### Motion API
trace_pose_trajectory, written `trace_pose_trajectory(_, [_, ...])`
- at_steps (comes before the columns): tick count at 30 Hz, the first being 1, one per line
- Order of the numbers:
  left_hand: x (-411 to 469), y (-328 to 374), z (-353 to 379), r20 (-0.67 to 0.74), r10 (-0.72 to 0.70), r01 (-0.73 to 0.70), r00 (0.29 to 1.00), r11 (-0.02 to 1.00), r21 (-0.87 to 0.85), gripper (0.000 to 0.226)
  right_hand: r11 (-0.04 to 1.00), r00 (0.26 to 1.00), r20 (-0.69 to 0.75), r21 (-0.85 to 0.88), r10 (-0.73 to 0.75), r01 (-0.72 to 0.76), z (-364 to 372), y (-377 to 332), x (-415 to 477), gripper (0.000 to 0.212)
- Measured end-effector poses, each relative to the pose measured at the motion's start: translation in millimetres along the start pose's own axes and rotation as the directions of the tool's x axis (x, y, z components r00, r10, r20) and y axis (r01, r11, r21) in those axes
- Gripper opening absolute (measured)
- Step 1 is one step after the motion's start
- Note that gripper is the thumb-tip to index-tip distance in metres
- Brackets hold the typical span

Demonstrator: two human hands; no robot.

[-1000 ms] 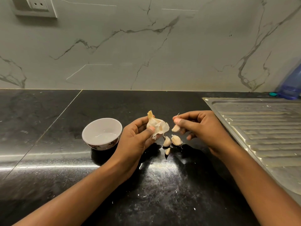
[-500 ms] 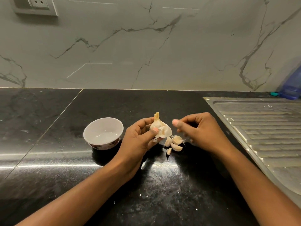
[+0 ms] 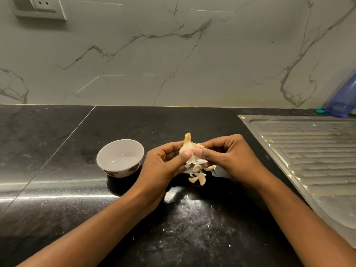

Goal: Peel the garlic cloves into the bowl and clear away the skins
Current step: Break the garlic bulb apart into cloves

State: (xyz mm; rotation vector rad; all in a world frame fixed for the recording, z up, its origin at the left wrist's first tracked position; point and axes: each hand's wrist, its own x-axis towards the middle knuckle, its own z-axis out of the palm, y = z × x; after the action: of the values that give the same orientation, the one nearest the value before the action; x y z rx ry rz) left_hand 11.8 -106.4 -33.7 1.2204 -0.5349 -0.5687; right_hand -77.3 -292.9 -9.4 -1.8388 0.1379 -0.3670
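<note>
1. Both hands, left hand (image 3: pixel 163 166) and right hand (image 3: pixel 231 157), have fingers gripping the garlic bulb (image 3: pixel 187 146) at my 12 o'clock.
2. Several unpeeled cloves (image 3: pixel 199 175) lie on the table (image 3: pixel 57 189) beneath.
3. I see the bowl (image 3: pixel 120 158), at 10 o'clock, still without cloves; peeling looks barely begun.

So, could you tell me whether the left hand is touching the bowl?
Apart. The head view shows a strip of dark counter between the left hand and the bowl; that hand grips the garlic bulb instead.
</note>
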Motion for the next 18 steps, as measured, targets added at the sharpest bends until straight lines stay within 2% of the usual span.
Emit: trace_pose_trajectory(18, [-1.4, 2.6, -1.7, 0.038, -0.03, 0.031, 0.999, 0.999, -0.021, 0.029, 1.0, 1.0, -0.006, -0.026, -0.01, 0.009, -2.0, -3.2, 0.9, 0.017])
